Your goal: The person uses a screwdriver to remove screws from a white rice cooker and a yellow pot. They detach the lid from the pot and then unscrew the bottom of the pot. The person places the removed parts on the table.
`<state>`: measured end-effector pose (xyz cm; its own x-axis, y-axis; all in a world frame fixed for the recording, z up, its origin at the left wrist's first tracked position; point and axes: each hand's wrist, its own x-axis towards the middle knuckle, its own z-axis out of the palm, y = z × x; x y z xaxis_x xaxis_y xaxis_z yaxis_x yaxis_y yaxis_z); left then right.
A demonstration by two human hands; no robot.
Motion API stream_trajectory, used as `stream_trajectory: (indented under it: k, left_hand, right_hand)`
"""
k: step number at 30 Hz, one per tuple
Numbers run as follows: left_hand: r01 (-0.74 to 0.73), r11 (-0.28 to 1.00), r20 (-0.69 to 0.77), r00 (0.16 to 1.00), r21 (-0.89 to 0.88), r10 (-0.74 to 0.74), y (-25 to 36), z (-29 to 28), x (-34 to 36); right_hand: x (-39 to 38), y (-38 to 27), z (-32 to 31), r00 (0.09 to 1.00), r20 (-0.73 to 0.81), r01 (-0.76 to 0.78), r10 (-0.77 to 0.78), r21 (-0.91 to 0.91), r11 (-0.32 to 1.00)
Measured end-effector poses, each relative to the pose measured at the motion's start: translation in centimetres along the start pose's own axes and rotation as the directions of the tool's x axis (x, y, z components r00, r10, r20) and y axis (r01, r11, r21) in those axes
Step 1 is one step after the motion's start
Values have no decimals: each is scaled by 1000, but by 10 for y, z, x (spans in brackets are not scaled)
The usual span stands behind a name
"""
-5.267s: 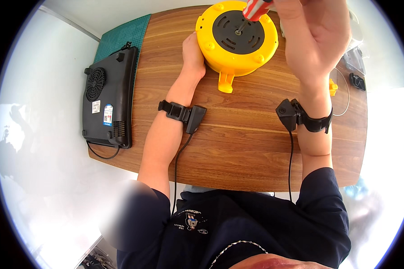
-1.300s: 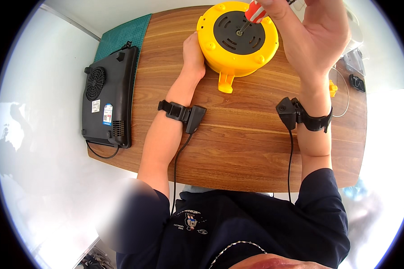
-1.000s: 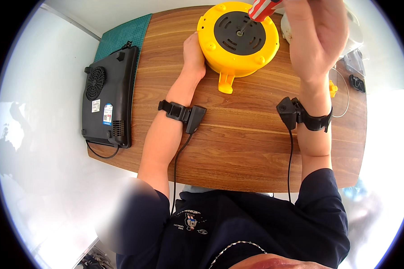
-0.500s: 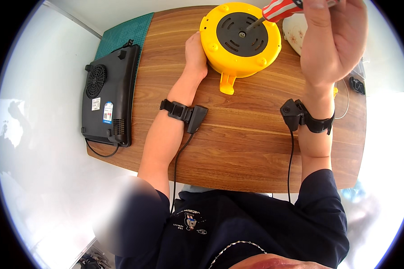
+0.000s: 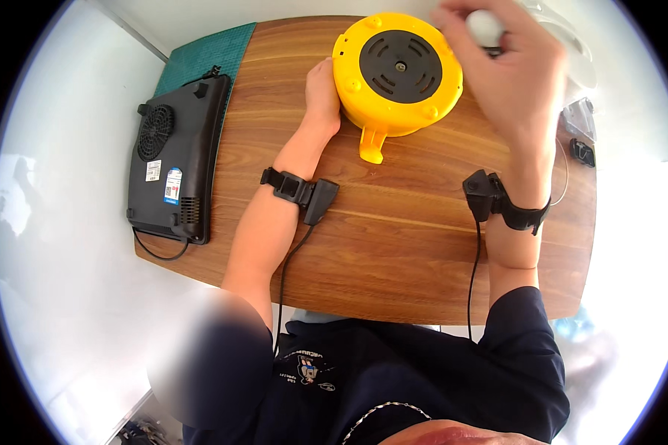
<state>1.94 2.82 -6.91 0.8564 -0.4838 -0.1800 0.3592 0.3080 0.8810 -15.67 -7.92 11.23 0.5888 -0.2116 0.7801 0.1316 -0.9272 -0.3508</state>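
Observation:
A round yellow appliance (image 5: 398, 115) rests on the table, its black vented base (image 5: 401, 65) facing up with a small recessed hole at the centre. A yellow handle-like tab sticks out toward me. My left hand (image 5: 323, 96) grips its left side, with the fingers partly hidden along the edge. My right hand (image 5: 513, 70) is raised beside the appliance's far right, bent fingers curled and somewhat blurred. A white rounded shape with a dark bit shows between thumb and fingers; I cannot tell if it is held. The red-and-white screwdriver seen before is not visible.
A black appliance (image 5: 174, 159) with a fan grille lies at the left, partly on a green cutting mat (image 5: 200, 55); its cord hangs at the near edge. At the right are a small black object (image 5: 582, 152), a clear plastic box (image 5: 579, 119) and a thin white cable.
My right hand has moved left and turned over, and the screwdriver's shaft has left the centre hole. The left hand keeps its hold on the yellow appliance.

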Motion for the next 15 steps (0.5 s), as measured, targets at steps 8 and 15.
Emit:
stream_trajectory:
  k: [8,15]
  left_hand:
    - [-29,999,32,999,16,29,-6,-3,6]
    - [-30,1000,20,999,6,30,-8,-5,7]
  right_hand:
    - [-13,38,30,861,494,-28,120,-190,981]
    - [-16,41,38,860,491,-24,141,-237,971]
